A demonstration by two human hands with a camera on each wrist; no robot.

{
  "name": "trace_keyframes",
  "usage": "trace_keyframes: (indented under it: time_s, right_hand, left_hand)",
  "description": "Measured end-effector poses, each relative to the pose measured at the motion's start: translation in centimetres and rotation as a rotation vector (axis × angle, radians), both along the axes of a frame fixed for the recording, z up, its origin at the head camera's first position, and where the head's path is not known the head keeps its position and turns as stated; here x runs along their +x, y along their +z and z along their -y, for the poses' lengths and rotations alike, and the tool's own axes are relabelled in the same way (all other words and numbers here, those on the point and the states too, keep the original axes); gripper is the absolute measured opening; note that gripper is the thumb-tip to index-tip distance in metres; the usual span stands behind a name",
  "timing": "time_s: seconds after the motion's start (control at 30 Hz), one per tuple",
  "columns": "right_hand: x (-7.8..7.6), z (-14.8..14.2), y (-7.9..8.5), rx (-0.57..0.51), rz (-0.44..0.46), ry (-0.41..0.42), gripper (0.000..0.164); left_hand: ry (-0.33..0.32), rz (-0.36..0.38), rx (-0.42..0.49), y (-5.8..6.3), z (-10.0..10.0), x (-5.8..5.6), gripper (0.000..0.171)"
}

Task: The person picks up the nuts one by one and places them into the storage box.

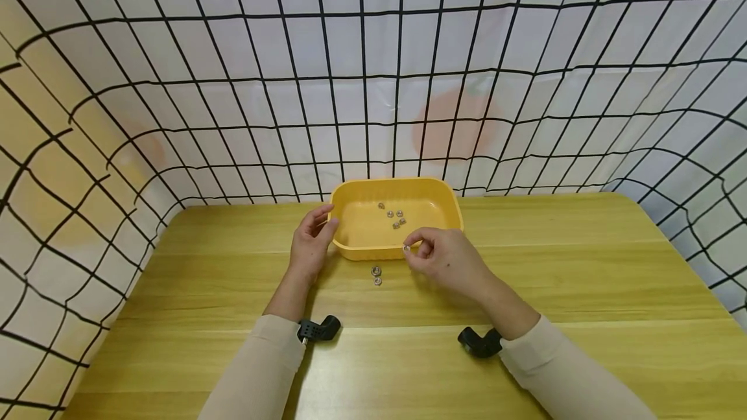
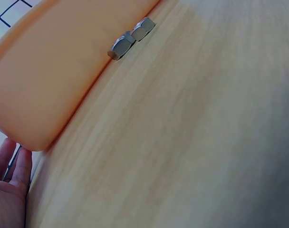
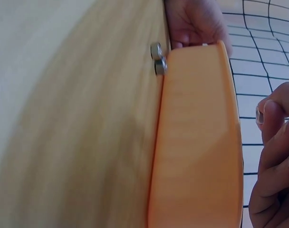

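Observation:
A yellow plastic tray (image 1: pixel 367 253) stands at the back of the table with several small metal nuts (image 1: pixel 399 213) inside. My left hand (image 1: pixel 309 245) rests against its left end. In the left wrist view, extended fingers (image 2: pixel 22 166) touch the corner of the tray (image 2: pixel 44 90). My right hand (image 1: pixel 449 261) pinches a small nut (image 3: pixel 259 115) between thumb and index finger, over the tray's front rim. On the table just before the tray lie a larger nut (image 1: pixel 376 271) and a smaller nut (image 1: pixel 377 281), side by side.
The wooden table (image 1: pixel 397 368) spreads around the tray. A black wire grid (image 1: pixel 362 76) rises behind it and along both sides, with pale printed cloth beyond. Each wrist wears a black camera mount, the left one (image 1: pixel 320 329) and the right one (image 1: pixel 480 342).

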State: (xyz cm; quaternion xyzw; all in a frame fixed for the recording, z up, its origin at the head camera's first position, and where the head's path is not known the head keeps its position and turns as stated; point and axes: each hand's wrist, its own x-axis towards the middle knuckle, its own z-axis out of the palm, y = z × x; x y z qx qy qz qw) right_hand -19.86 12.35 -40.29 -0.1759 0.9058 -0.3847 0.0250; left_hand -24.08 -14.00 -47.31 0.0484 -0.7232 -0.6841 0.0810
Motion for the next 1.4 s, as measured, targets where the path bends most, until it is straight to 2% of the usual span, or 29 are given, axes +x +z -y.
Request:
trace_keyframes:
  time_s: [0.57, 0.77, 1.1, 1.4]
  right_hand:
    - [-3.0, -1.3, 0.6, 0.072, 0.021, -0.086, 0.011]
    - [-4.2, -1.4, 0.7, 0.085, 0.003, -0.080, 0.014]
    - [-6.2, -0.8, 0.7, 0.035, 0.015, -0.086, 0.019]
    - [-7.5, 0.0, 0.0, 0.042, 0.055, -0.099, 0.016]
  left_hand:
    - [-0.006, 0.009, 0.011, 0.0, 0.0, 0.0, 0.036]
    - [-0.008, 0.015, 0.002, 0.0, 0.0, 0.1, 0.037]
    - [-0.012, 0.013, 0.002, 0.1, 0.1, 0.1, 0.037]
    - [-0.017, 0.013, 0.008, 0.1, 0.1, 0.0, 0.038]
